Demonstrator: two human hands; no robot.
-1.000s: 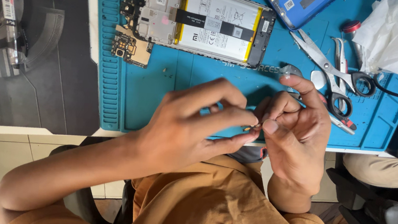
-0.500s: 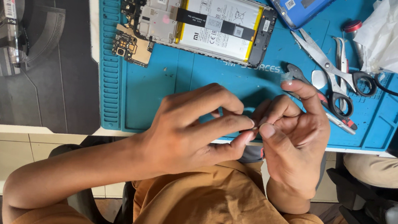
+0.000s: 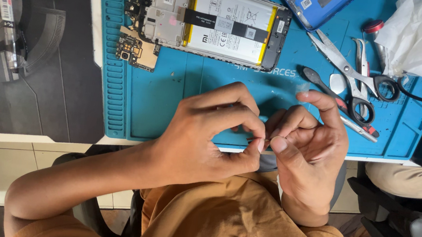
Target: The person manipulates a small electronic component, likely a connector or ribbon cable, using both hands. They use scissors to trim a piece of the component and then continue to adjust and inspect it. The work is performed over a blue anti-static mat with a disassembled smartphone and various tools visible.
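Left hand [image 3: 204, 138] and right hand [image 3: 308, 142] are meeting fingertip to fingertip, pinching a tiny part [image 3: 265, 138] too small to identify, over the blue mat's [image 3: 172, 100] near edge. Opened phone [image 3: 219, 20] is lying at twelve o'clock, scissors [image 3: 349, 74] at two o'clock.

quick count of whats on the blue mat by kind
opened phone: 1
loose circuit board: 1
blue back cover: 1
scissors: 1
tweezers: 1
black pry tool: 1
white tissue: 1
total: 7
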